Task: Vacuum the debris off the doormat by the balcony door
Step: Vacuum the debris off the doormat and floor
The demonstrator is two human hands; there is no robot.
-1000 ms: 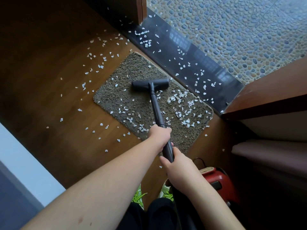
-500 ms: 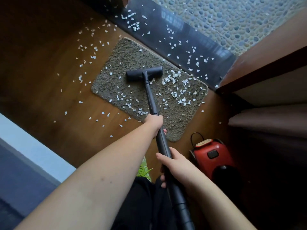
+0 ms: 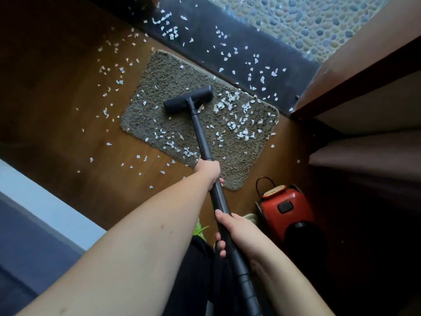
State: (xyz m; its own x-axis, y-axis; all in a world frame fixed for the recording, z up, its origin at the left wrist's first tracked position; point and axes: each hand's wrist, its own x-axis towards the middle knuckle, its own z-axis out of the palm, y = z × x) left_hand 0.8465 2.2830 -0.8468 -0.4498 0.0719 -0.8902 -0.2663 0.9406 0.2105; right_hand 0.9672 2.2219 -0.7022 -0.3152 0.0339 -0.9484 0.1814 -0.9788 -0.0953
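Nozzle pulled back toward mat centre; most debris not yet picked up.

Doormat lies on the wood floor just near of the dark door sill. Over the last second I've drawn the vacuum head back from the far edge toward the middle of the mat, so the far left part now reads mostly clean. The dense white debris is still on the right half, with a band along the near edge, so I'd say the job is well short of half done. Red vacuum body sits near right, off the mat. Left hand grips the wand further down, right hand wraps it near the hose end. Next passes probably go right.
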